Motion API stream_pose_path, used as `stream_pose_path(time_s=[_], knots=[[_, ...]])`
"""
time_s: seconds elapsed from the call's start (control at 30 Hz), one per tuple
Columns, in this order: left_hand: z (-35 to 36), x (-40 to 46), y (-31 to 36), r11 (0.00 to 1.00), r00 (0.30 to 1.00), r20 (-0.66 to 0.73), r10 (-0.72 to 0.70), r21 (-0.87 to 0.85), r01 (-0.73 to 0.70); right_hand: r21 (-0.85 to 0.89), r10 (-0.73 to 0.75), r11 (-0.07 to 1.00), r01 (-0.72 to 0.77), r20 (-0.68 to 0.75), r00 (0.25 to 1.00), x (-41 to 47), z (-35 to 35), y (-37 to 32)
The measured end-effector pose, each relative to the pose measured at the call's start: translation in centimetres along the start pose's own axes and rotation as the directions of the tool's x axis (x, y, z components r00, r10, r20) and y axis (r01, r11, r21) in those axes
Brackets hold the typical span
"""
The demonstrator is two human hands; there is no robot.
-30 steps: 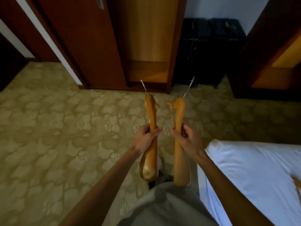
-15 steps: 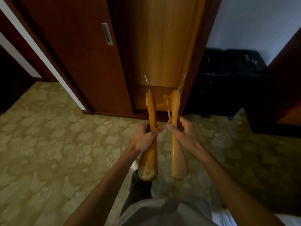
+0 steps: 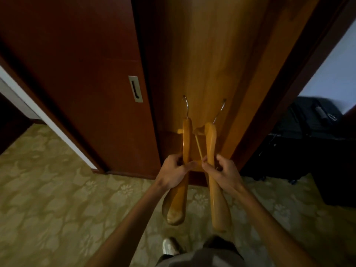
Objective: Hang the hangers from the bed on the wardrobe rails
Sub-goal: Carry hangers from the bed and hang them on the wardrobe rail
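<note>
The wardrobe opening (image 3: 208,74) now fills the upper view where a second ago it stood across the carpet (image 3: 48,189), and the bed has dropped out of sight. I carry one wooden hanger in each hand, both held upright in front of the opening, hooks up. My left hand (image 3: 173,173) has its fingers wrapped round the middle of the left hanger (image 3: 182,170); my right hand (image 3: 221,173) grips the right hanger (image 3: 213,180) the same way, the two close beside each other but apart. Both are thick, glossy honey-coloured wood with flared shoulder ends and slim metal hooks; a thin crossbar shows on the right one. No rail is in view, so I judge it sits higher: I should look up, find it, then raise one hanger at a time, turning its hook to face the rail. The sliding door (image 3: 77,83) stands to the left, clear of the opening.
</note>
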State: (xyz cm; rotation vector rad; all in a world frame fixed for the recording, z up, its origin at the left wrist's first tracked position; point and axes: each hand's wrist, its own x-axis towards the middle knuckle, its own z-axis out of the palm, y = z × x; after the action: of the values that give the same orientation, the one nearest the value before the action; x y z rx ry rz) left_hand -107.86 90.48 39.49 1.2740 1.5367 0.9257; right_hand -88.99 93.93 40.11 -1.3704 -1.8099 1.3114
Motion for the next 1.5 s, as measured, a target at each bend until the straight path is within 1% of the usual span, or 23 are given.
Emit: stream_pose_path(time_s=[0.1,0.27,0.37,0.43,0.63,0.8,0.93,1.03,1.1,1.2,1.23,1.37,1.5], knots=[[-2.8,5.2,1.5,0.999,1.0,0.008,-0.011,-0.038,0.011,0.014,0.01,1.0,-0.01,-0.031,0.999,5.0,-0.4,-1.9],[-7.0,14.1,6.0,0.999,1.0,-0.007,-0.003,-0.038,0.003,0.046,0.01,0.999,-0.008,-0.05,0.999,14.4,-2.7,-5.4],[-8.9,19.1,10.1,0.999,0.998,-0.05,0.022,-0.039,-0.024,0.05,-0.057,0.997,0.063,-0.117,0.991,20.7,-4.8,-8.2],[-10.1,22.2,13.2,0.998,0.996,-0.083,0.04,-0.043,-0.043,0.018,-0.108,0.994,0.112,-0.154,0.982,24.7,-6.6,-10.8],[-13.8,30.3,23.0,0.989,0.976,-0.166,0.138,-0.036,-0.146,-0.019,-0.242,0.97,0.242,-0.155,0.958,33.5,-12.6,-20.1],[-16.9,34.6,30.1,0.961,0.954,-0.165,0.252,-0.072,-0.266,-0.059,-0.355,0.935,0.351,-0.206,0.912,37.3,-16.6,-27.9],[-19.6,36.8,35.2,0.937,0.931,-0.142,0.335,-0.054,-0.346,-0.063,-0.428,0.903,0.426,-0.228,0.874,38.8,-18.9,-33.0],[-20.9,38.0,38.2,0.923,0.919,-0.146,0.366,-0.064,-0.378,-0.075,-0.465,0.882,0.465,-0.294,0.835,40.0,-19.9,-35.9],[-21.4,38.7,39.7,0.921,0.916,-0.153,0.37,-0.071,-0.384,-0.053,-0.465,0.879,0.475,-0.325,0.824,40.7,-20.7,-37.0],[-21.5,39.8,41.4,0.923,0.919,-0.132,0.372,-0.048,-0.381,-0.097,-0.48,0.873,0.477,-0.339,0.809,41.6,-22.2,-38.0],[-21.3,40.0,41.9,0.923,0.919,-0.114,0.378,-0.033,-0.384,-0.088,-0.478,0.873,0.48,-0.346,0.807,41.8,-22.7,-38.2],[-19.8,40.8,43.6,0.9,0.901,-0.039,0.433,0.08,-0.429,-0.081,-0.457,0.885,0.459,-0.349,0.818,42.8,-25.0,-38.3],[-18.4,41.9,45.7,0.877,0.885,-0.031,0.464,0.155,-0.455,-0.101,-0.52,0.849,0.518,-0.326,0.79,44.0,-26.7,-38.4]])
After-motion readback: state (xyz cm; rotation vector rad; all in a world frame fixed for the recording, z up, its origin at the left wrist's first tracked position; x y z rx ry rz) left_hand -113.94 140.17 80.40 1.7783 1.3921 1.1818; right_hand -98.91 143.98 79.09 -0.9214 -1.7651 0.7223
